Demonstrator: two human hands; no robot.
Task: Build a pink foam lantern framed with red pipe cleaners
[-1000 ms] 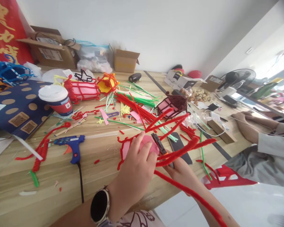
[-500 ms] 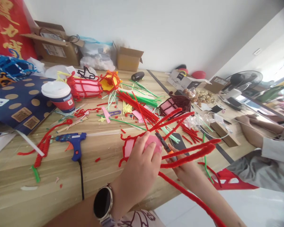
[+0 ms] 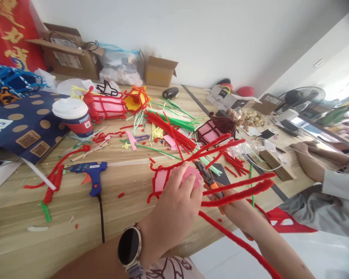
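My left hand (image 3: 177, 201), with a dark round watch on its wrist, is closed over a pink lantern-like piece (image 3: 160, 179) framed in red pipe cleaners. Long red pipe cleaners (image 3: 247, 193) stick out from it to the right and toward the lower right. Just right of it, my right hand (image 3: 221, 195) grips pliers (image 3: 206, 173) with orange on the handle. Their dark jaws lie beside the pink end of the piece, near the red stems. Part of the right hand is hidden behind the stems.
A blue glue gun (image 3: 93, 173) lies on the left, with a lidded paper cup (image 3: 75, 116) behind it. Red pipe cleaners (image 3: 171, 130) are heaped mid-table near a dark brown and pink piece (image 3: 211, 131). At the right, another person's forearms (image 3: 311, 162) rest on the table.
The pliers' jaws look farther apart, and the right hand has shifted slightly right. The left hand and the pink piece sit slightly farther right in the view.
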